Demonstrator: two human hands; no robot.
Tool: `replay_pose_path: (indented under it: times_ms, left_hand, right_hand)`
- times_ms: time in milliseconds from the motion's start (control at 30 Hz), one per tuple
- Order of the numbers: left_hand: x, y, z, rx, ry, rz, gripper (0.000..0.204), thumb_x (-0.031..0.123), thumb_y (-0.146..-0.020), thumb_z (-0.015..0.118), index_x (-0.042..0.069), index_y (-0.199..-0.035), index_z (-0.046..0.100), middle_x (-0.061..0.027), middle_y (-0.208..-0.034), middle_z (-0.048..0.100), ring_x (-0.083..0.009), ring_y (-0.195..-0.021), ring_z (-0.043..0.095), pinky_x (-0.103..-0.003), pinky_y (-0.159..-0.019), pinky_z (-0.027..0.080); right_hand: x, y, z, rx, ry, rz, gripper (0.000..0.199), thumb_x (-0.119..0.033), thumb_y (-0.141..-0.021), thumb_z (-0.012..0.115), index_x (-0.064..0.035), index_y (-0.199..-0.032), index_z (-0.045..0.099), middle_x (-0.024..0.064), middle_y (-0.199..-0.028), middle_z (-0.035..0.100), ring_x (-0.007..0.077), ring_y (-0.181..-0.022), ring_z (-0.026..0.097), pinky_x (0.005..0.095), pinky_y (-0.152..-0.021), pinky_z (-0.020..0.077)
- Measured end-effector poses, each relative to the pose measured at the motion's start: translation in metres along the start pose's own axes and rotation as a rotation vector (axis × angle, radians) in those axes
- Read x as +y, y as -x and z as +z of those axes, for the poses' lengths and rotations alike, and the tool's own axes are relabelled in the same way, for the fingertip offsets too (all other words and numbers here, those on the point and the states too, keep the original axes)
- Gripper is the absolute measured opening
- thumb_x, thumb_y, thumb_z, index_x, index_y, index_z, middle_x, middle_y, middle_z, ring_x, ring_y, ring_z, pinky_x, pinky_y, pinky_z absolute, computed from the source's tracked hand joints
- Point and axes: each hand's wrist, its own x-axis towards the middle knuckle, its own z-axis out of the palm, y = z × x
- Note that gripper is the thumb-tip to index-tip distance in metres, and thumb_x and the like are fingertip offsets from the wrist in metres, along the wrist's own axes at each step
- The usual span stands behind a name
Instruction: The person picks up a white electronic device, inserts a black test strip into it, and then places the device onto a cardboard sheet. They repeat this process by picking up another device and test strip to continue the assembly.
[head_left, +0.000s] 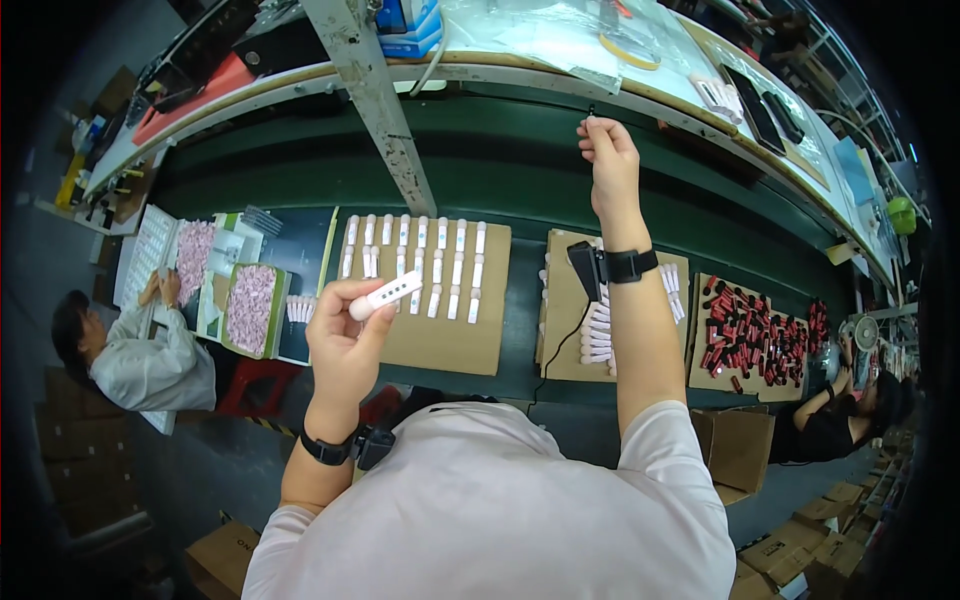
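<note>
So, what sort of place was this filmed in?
Probably a factory assembly workshop: small pink-and-white tubes laid in rows on cardboard along a green bench, co-workers seated to either side, and brown cartons around.

Bright, fairly even light at centre; glare whitens plastic sheeting. Lines curve toward soft, dim edges and black corners.

Left hand: bare left hand, near 9 o'clock; fingers curled, thumb pressed opposite, grip closed.
Left arm: bare left forearm, at 7–8 o'clock, bent at elbow, pointing toward 12.
Right hand: bare right hand, 1 o'clock; fingers folded, thumb and fingertips pinched.
Right arm: bare right forearm, 3–4 o'clock, extended toward 12, straighter than left.
</note>
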Motion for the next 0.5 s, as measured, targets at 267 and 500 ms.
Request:
replay_pose_path:
  times_ms: [267, 500]
  left_hand:
    - [-0.014, 0.007, -0.017, 0.047, -0.032, -0.060, 0.023, 0.000, -0.087, 0.064, -0.001, -0.108, 0.055, -0.0038, -0.095, 0.059, -0.0066, -0.082, 0.057, -0.019, -0.072, 0.046]
    - [-0.012, 0.007, -0.019, 0.040, -0.050, -0.076, 0.023, 0.000, -0.087, 0.064, -0.001, -0.108, 0.055, -0.0038, -0.095, 0.059, -0.0067, -0.083, 0.057, -0.019, -0.072, 0.046]
  right_hand:
    - [0.002, -0.022, -0.002, 0.093, 0.032, 0.050, 0.023, -0.029, -0.092, 0.062, -0.0060, -0.087, 0.063, -0.0004, -0.083, 0.062, 0.0054, -0.071, 0.051, 0.0195, -0.064, 0.0405]
    - [0.009, -0.033, 0.001, 0.149, 0.152, 0.095, 0.032, -0.037, -0.091, 0.063, -0.0058, -0.086, 0.063, -0.0005, -0.081, 0.062, 0.0048, -0.068, 0.051, 0.0188, -0.062, 0.0403]
